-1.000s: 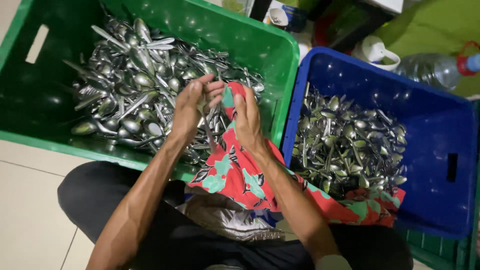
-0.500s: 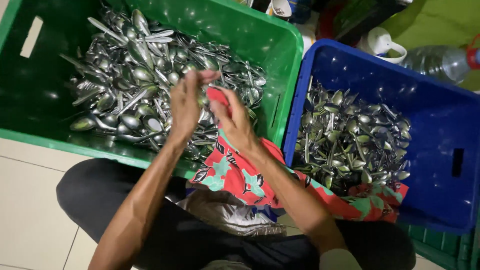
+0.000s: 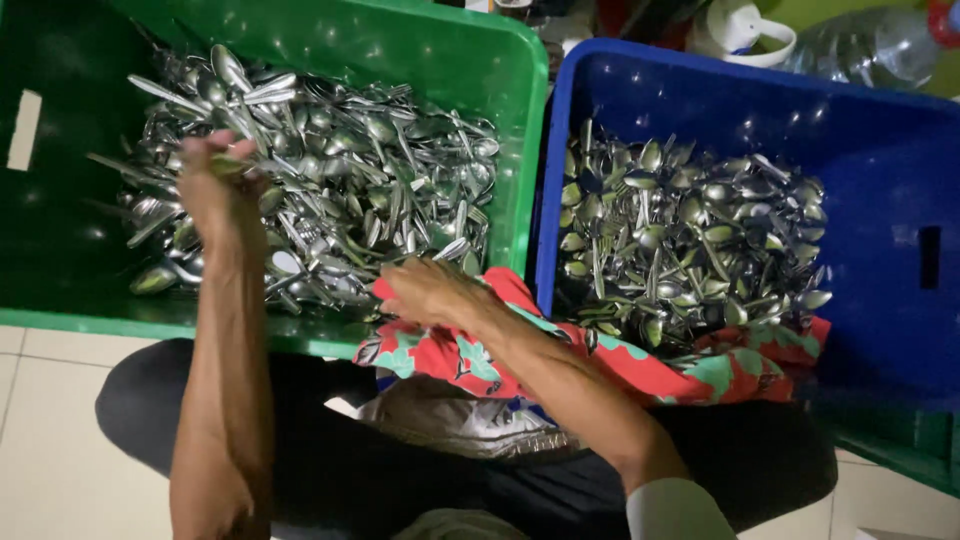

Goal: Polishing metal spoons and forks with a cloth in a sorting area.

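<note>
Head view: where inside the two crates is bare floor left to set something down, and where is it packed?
Green crate: bare floor along its left wall beside the slot, and a strip by the near wall; spoons fill the rest, with the left hand among them. Blue crate: bare along the right wall and far corners; spoon pile fills its left and middle.

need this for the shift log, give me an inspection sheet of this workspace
surface: pale tiled floor, two crates side by side on it
job's things: green crate heaped with metal spoons; blue crate with a second spoon heap; red floral cloth draped over the crate edges and lap
clutter: clear plastic bottle and white cup behind the blue crate
grippers: left hand closed over the green crate's spoons; right hand on the cloth
cables: nothing seen
surroundings: green surface beyond the crates
</note>
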